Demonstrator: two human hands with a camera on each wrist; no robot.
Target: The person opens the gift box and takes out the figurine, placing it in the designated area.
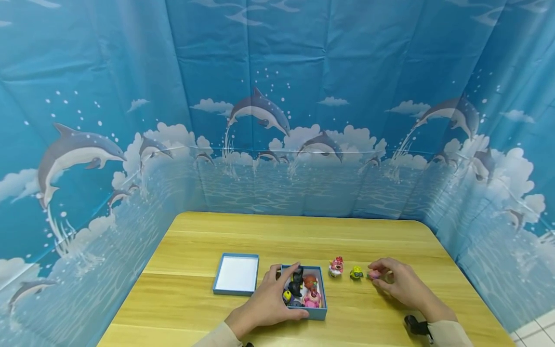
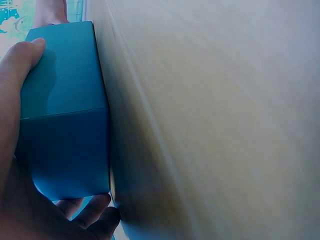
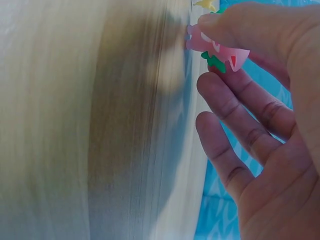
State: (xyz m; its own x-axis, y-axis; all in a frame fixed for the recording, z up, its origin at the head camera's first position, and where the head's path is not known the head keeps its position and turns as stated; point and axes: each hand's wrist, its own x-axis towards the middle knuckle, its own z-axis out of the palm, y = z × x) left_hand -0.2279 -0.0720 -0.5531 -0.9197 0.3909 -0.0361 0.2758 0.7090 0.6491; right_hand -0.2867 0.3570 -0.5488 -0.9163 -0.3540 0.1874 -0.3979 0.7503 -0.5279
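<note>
My left hand (image 1: 270, 298) grips the blue open box (image 1: 318, 314) from its left side, thumb at the front wall and fingers reaching to the back. Inside lie several small toy figures, among them a pink bear figurine (image 1: 311, 300), a reddish-brown one (image 1: 310, 281) and black ones (image 1: 295, 288). Over to the right, my right hand (image 1: 401, 284) pinches a pink figurine (image 3: 227, 52) with green parts between thumb and fingers, its feet right at the tabletop. The other fingers are spread in the right wrist view. The left wrist view shows the box's blue outer walls (image 2: 65, 150).
A blue-edged box lid (image 1: 237, 274) with a white inside lies left of the box. Between the box and my right hand stand a pink-and-red bear figurine (image 1: 336, 267) and a yellow-green figurine (image 1: 356, 273). A dolphin-printed curtain (image 1: 277, 188) surrounds the wooden table (image 1: 195, 236).
</note>
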